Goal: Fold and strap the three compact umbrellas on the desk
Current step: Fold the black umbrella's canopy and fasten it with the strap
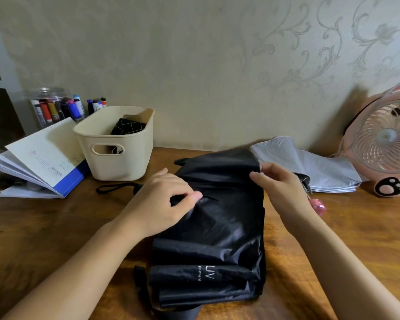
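– Black pleats printed "UV" are seen nearest, at the near edge of the desk (pixel 56 227): the black umbrella (pixel 217 239) is spread from there towards the far edge, unstrapped.
– And the hands?
– A fold at mid-canopy is pinched by the left hand (pixel 162 199), thumb against fingertips. The canopy's right hem is nipped by the right hand (pixel 280 188), up by its far corner.
– Which way is it lying?
– Pleats are laid across, left to right, and a cord loop (pixel 116 188) is seen trailing towards the left edge just beyond the left hand. So the shaft is judged to run crosswise, handle leftward, nearer the left hand.
– Gathering next?
– Pleats would likely be drawn in around that axis before any strap is wrapped. The grey umbrella (pixel 314 167) is lying loose towards the far right corner, just behind the right hand. A dark patterned bundle (pixel 127 128) is seen in the basket (pixel 116 162); whether it is an umbrella cannot be told.
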